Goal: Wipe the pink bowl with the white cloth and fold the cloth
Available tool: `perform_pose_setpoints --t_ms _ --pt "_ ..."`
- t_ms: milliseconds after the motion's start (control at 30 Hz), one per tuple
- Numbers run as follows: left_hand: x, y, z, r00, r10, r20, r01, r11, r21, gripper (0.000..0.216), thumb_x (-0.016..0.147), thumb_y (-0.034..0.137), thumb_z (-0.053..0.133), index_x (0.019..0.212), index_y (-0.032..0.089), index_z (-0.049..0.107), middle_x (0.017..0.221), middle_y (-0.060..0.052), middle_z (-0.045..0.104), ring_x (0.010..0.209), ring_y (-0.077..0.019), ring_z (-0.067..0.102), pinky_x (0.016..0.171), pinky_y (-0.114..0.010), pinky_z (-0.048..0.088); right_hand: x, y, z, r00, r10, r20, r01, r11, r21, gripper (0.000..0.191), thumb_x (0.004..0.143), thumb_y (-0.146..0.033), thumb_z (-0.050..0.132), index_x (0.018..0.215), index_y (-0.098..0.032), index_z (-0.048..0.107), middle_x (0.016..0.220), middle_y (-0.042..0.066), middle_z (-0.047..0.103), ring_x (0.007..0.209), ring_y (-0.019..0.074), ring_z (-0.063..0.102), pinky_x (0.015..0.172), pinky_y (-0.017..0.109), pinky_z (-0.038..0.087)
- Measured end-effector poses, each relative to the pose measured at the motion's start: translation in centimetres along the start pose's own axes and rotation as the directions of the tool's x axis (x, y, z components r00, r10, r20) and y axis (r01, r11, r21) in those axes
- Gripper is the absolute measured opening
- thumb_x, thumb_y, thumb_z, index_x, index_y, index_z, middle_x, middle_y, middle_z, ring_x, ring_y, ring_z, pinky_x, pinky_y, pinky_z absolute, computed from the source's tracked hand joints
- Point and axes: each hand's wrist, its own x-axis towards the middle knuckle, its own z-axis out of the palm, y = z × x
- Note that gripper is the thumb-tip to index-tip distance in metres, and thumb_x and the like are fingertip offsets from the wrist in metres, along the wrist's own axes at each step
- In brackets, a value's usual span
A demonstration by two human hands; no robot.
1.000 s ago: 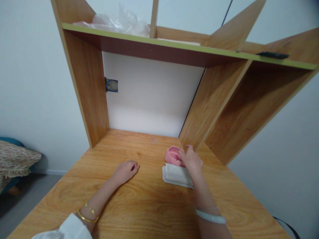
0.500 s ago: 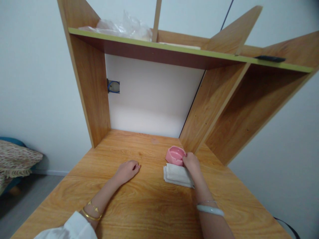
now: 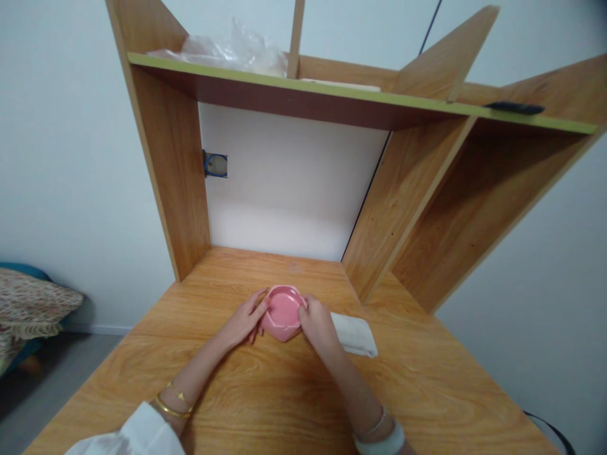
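Observation:
A small pink dish (image 3: 282, 310) sits between my two hands near the middle of the wooden desk (image 3: 265, 392). My right hand (image 3: 318, 323) grips its right rim with closed fingers. On the other side, my left hand (image 3: 244, 321) touches the left rim with its fingertips, fingers fairly straight. A folded white cloth (image 3: 355, 333) lies flat just right of my right hand.
A wooden hutch stands at the back, with an upright panel (image 3: 177, 183) on the left and a slanted divider (image 3: 393, 196) on the right. Its green-edged shelf (image 3: 332, 95) carries a clear plastic bag (image 3: 237, 47) and a dark flat object (image 3: 515, 107). A patterned fabric (image 3: 28, 303) shows far left.
My right hand has carried the pink dish left, from beside the cloth to the desk's middle. My left hand has come up against the dish's left rim.

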Motion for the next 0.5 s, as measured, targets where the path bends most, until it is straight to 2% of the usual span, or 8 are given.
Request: perform_pose_setpoints --t_ms 133,233,300,400,500 --pt "0.1 0.0 -0.4 0.997 -0.065 0.040 0.069 0.991 -0.112 0.067 0.079 0.061 0.033 0.123 0.010 0.038 0.040 0.005 0.051 0.029 -0.0102 0.047 0.030 -0.017 0.031 -0.6 -1.0 1.2 0.999 -0.023 0.036 0.022 0.999 0.036 0.025 0.077 -0.010 0.039 0.092 -0.014 0.059 0.088 0.009 0.066 0.084 0.0177 0.058 0.069 0.023 0.038" --pt "0.3 -0.1 -1.2 0.995 -0.103 0.009 0.103 0.983 -0.150 0.057 0.079 0.053 0.039 0.114 0.008 0.046 0.036 0.005 0.049 0.027 -0.0102 0.046 0.029 -0.016 0.032 -0.9 -1.5 1.3 0.999 -0.034 0.022 0.032 0.994 0.107 0.025 0.081 -0.015 0.038 0.095 -0.015 0.058 0.088 0.008 0.066 0.080 0.0169 0.059 0.068 0.023 0.039" --pt "0.6 -0.3 -1.9 0.989 -0.135 -0.055 0.123 0.977 -0.176 0.051 0.078 0.049 0.040 0.105 0.008 0.051 0.035 0.004 0.049 0.026 -0.0098 0.045 0.028 -0.016 0.032 -1.1 -1.8 1.3 0.999 -0.045 0.001 0.044 0.991 0.125 0.026 0.085 -0.026 0.037 0.100 -0.015 0.056 0.085 0.008 0.066 0.075 0.0171 0.059 0.065 0.024 0.039" --pt "0.9 -0.7 -3.2 0.956 -0.198 -0.217 0.150 0.964 -0.218 0.045 0.078 0.047 0.039 0.093 0.008 0.055 0.036 0.002 0.051 0.025 -0.0098 0.045 0.028 -0.017 0.033 -1.6 -2.0 1.4 0.999 -0.049 -0.012 0.050 0.993 0.108 0.035 0.086 -0.040 0.036 0.105 -0.016 0.053 0.076 0.006 0.065 0.067 0.0178 0.059 0.059 0.025 0.038" --pt "1.1 -1.2 -4.9 0.908 -0.246 -0.338 0.178 0.959 -0.221 0.044 0.079 0.045 0.037 0.096 0.007 0.053 0.035 0.001 0.050 0.026 -0.0112 0.046 0.028 -0.018 0.035 -1.9 -1.7 1.6 0.999 -0.035 0.017 0.034 0.995 0.089 0.036 0.087 -0.042 0.035 0.103 -0.017 0.053 0.069 0.004 0.063 0.060 0.0169 0.057 0.053 0.024 0.035"
